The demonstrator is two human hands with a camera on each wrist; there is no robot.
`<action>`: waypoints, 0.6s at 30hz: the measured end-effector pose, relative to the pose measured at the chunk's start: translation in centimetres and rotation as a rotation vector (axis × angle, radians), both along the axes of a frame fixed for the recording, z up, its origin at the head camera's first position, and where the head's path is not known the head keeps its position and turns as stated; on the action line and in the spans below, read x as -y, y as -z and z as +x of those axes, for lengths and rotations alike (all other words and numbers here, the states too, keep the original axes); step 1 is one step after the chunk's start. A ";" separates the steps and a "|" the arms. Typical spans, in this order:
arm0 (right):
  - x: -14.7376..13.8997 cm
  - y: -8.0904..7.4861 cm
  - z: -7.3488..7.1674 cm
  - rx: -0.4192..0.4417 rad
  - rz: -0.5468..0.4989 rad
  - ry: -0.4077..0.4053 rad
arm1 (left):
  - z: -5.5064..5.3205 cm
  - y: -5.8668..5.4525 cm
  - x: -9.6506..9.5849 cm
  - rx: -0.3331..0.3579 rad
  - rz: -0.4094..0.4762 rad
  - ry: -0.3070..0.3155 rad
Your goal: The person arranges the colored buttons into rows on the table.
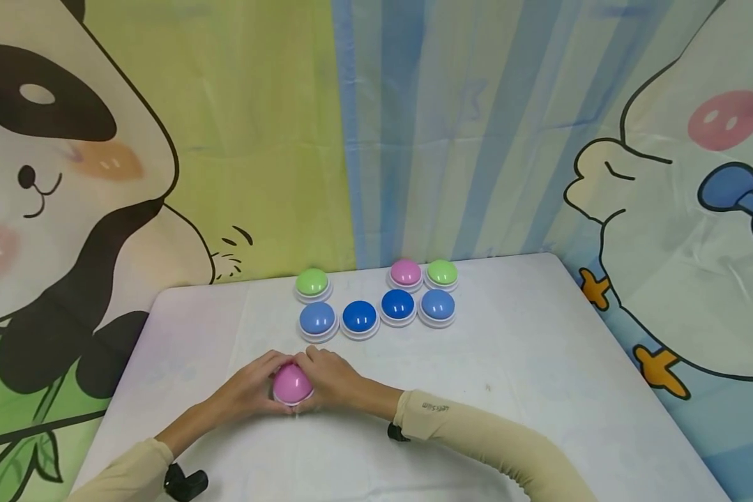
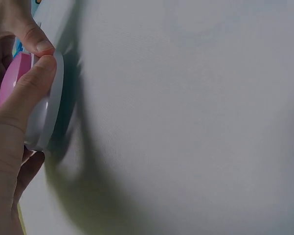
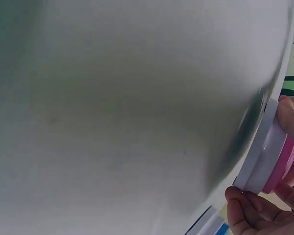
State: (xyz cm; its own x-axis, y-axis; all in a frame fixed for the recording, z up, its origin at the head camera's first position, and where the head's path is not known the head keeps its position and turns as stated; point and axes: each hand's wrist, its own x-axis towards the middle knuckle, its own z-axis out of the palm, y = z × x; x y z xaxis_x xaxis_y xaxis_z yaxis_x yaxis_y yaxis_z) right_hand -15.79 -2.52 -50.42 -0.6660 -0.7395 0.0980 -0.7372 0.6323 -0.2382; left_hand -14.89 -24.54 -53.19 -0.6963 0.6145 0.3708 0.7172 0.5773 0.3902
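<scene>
Both of my hands hold a pink dome-topped buzzer button [image 1: 292, 384] with a white round base, near the front middle of the table. My left hand [image 1: 255, 384] grips its left side, the thumb [image 2: 36, 81] pressed along the base in the left wrist view. Around the right side curls my right hand [image 1: 330, 380]; the right wrist view shows its thumb and fingers pinching the white base [image 3: 259, 149]. A shadow lies under the button, and the base looks slightly tilted off the tabletop.
Behind my hands stand two light blue buttons [image 1: 316, 318] [image 1: 438, 305], two dark blue ones [image 1: 360, 317] [image 1: 398, 305], two green ones [image 1: 312, 282] [image 1: 442, 272] and another pink one [image 1: 406, 272]. A white cloth covers the table [image 1: 539, 348]. Printed curtains [image 1: 276, 139] hang behind it.
</scene>
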 end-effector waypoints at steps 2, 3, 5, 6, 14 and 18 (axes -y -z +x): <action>0.3 0.2 0.1 -0.023 -0.001 -0.005 | 0.0 0.1 0.2 -0.006 -0.004 0.000; 0.4 0.3 0.1 -0.030 -0.004 -0.009 | 0.1 0.2 0.3 -0.009 -0.005 0.001; 0.5 0.5 0.2 -0.045 -0.005 -0.011 | 0.0 0.5 0.5 -0.014 -0.003 0.006; 0.6 0.5 0.3 -0.045 -0.007 -0.011 | 0.0 0.7 0.5 -0.017 -0.001 0.011; 0.8 0.5 0.2 -0.036 0.006 -0.006 | -0.1 1.0 0.9 0.041 0.000 0.000; 0.9 0.4 0.1 -0.036 0.045 -0.004 | -0.1 0.6 0.9 0.067 -0.015 0.001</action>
State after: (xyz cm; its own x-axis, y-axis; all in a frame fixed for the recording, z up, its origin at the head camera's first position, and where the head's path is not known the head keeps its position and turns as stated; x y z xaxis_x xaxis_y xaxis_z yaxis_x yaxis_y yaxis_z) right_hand -15.67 -3.41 -50.84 -0.6597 -0.7463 0.0880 -0.7472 0.6389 -0.1830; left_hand -15.04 -25.44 -53.83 -0.7188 0.6204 0.3136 0.6902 0.5828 0.4290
